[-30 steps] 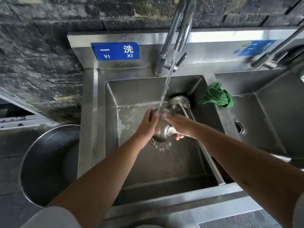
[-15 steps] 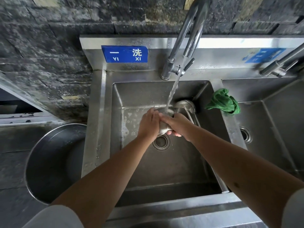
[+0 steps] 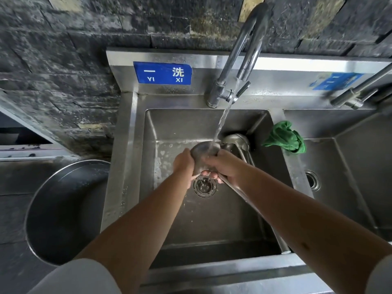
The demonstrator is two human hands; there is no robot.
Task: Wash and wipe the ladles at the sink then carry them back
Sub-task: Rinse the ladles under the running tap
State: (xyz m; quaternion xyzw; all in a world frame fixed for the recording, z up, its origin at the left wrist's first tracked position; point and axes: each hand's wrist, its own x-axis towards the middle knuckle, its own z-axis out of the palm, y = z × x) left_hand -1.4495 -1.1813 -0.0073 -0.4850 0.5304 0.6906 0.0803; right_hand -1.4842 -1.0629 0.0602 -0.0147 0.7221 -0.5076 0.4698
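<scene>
A ladle [image 3: 204, 150] is held over the drain [image 3: 205, 185] of the left sink [image 3: 212, 219], its bowl under the stream from the tap [image 3: 244, 49]. The bowl is cupped by the left hand [image 3: 184, 162], fingers curled against it; the neck and handle are gripped by the right hand [image 3: 222, 166]. A second ladle [image 3: 236, 141] is leaned in the back right corner. A green cloth [image 3: 285, 137] is laid on the divider.

Steel ladle [image 3: 204, 151] under running water; second ladle [image 3: 236, 141] behind.

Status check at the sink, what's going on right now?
Left hand and right hand both grip ladle under running tap. Second ladle behind. Nothing blocking.
</scene>
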